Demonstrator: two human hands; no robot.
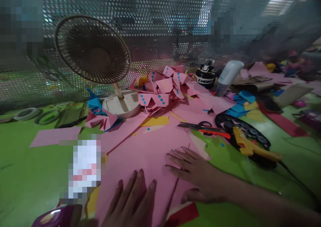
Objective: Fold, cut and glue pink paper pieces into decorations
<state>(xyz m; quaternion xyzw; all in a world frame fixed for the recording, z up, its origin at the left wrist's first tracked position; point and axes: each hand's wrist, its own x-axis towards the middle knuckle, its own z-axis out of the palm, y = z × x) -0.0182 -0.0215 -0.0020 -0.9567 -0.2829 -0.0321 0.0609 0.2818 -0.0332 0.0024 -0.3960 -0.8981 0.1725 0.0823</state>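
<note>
A large sheet of pink paper (140,150) lies on the green table in front of me. My left hand (131,200) rests on its near part with the fingers spread. To the right, my right hand (194,173) lies flat over the paper's edge, fingers apart. Neither hand holds anything. Just beyond my right hand are scissors (193,126) and an orange-red utility knife (215,133). A yellow glue gun (250,146) leans on a round black tray (263,138). A red paper strip (184,214) shows beneath my right wrist.
Behind the sheet sits a heap of folded pink paper pieces (160,86) with blue dots. A desk fan (122,103) stands at back left, near tape rolls (27,114). A black jar (206,74) and a whitish bottle (229,74) stand at back right, before a perforated metal screen (155,29).
</note>
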